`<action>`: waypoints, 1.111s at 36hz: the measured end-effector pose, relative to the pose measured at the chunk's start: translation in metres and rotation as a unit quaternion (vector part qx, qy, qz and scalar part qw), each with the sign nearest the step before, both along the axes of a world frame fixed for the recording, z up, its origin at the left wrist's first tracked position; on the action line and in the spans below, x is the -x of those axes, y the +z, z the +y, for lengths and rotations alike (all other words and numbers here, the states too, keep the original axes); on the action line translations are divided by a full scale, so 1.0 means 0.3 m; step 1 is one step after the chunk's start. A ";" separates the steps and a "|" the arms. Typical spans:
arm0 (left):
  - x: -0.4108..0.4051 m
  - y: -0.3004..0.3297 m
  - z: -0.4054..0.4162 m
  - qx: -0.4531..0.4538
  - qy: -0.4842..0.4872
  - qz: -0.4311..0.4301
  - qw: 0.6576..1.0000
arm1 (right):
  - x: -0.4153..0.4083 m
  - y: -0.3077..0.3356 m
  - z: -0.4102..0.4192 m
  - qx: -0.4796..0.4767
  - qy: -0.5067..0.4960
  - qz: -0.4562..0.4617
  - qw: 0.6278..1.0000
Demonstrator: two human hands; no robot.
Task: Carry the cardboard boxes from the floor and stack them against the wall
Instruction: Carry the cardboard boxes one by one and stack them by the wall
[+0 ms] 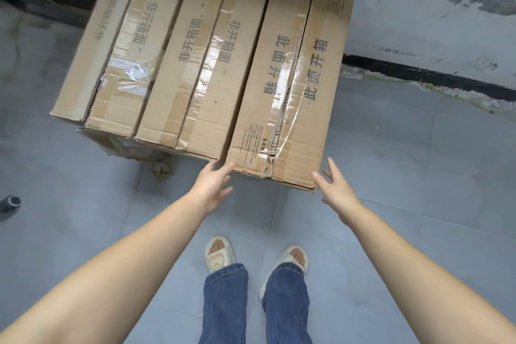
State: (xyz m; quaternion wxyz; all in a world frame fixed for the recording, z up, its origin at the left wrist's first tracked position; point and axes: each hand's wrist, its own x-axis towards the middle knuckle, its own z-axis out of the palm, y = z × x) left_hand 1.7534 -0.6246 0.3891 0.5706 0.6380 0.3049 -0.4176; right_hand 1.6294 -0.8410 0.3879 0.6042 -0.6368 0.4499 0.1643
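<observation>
Three long cardboard boxes lie side by side, raised off the floor, far ends at the wall; left hand and right hand, each grip released, flank the rightmost box; its torn tape may split, spilling the load.

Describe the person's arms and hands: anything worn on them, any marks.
Both arms are bare from the frame's edge to the fingertips, with no sleeves showing. The left hand and right hand wear no gloves, and no rings, watch or bracelet are visible. No markings show on either forearm.
</observation>
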 end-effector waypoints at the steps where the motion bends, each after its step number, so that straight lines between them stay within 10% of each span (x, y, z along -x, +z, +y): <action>1: 0.016 0.071 0.012 -0.013 -0.039 -0.020 0.999 | 0.021 0.055 -0.008 0.014 0.014 -0.008 1.000; 8: 0.138 0.629 0.121 0.026 -0.110 -0.058 0.992 | 0.255 0.590 -0.027 0.121 0.084 -0.135 0.980; 16: 0.385 1.104 0.273 0.055 -0.253 -0.301 0.918 | 0.590 1.052 0.116 0.148 0.038 -0.217 0.964; 27: 0.494 1.197 0.426 0.070 -0.317 -0.406 0.854 | 0.849 1.155 0.513 0.156 -0.292 -0.205 0.921; 40: 0.469 1.208 0.441 0.235 -0.555 -0.357 0.713 | 0.973 1.170 1.129 0.254 -0.577 -0.178 0.755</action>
